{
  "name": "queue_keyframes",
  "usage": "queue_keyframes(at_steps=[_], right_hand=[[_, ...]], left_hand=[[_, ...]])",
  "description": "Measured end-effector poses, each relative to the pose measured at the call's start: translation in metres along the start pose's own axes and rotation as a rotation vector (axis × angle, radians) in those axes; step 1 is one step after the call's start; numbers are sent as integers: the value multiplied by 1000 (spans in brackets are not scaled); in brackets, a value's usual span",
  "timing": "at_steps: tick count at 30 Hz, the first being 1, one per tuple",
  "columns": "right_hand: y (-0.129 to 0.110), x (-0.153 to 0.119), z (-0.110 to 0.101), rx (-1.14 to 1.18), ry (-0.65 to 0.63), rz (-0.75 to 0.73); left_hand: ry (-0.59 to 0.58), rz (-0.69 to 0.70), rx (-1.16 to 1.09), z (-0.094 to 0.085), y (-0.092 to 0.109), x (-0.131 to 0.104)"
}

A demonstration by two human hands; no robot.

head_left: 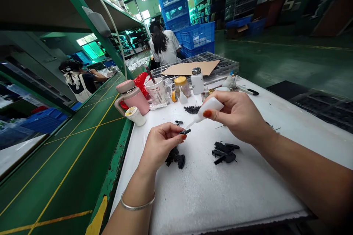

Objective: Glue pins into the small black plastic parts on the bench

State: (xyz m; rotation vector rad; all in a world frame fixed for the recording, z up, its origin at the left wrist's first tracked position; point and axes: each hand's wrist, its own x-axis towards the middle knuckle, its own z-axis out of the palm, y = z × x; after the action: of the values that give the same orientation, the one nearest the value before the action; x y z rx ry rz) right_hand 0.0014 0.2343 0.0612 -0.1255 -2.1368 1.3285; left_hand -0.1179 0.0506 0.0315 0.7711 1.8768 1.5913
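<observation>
Between thumb and fingers, my left hand (162,143) pinches a small black plastic part (185,131) above the white tabletop (193,198). My right hand (237,115) squeezes a white dropper bottle (211,108), tilted so that its thin nozzle points down and left to the black part. The nozzle tip is at the part; whether it touches I cannot tell. Below my left hand lies a pile of black parts (179,161), partly hidden by the fingers. A second pile of black parts (224,152) rests below my right hand. Tiny black pieces (192,109) lie heaped behind the bottle.
A pink tumbler (135,99), a small white jar (135,116), a plastic cup (156,91), a yellow-lidded jar (182,85) and a white pump bottle (197,81) stand along the back. Cardboard (191,68) covers trays behind. A green conveyor (68,147) runs left. Two people sit farther off.
</observation>
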Motion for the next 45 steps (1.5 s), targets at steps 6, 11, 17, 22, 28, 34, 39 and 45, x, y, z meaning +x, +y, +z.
queue_keyframes(at_steps=[6,11,17,22,28,34,39,45], right_hand=[[0,0,0,-13,-2,-6],[1,0,0,-19,-2,-6],[0,-1,0,-21,-3,-7],[0,-1,0,-18,4,-9],[1,0,0,-27,10,-19],[1,0,0,-27,8,-17],[1,0,-2,-12,11,-16],[5,4,-7,206,87,77]], left_hand=[[6,1,-10,0,0,0],[7,4,-15,0,1,1],[5,0,-23,0,0,0],[5,3,-31,0,1,0],[7,1,-23,-1,-1,0],[4,-3,-20,-1,-1,1],[5,4,-31,-2,-2,0],[2,11,-77,-3,0,0]])
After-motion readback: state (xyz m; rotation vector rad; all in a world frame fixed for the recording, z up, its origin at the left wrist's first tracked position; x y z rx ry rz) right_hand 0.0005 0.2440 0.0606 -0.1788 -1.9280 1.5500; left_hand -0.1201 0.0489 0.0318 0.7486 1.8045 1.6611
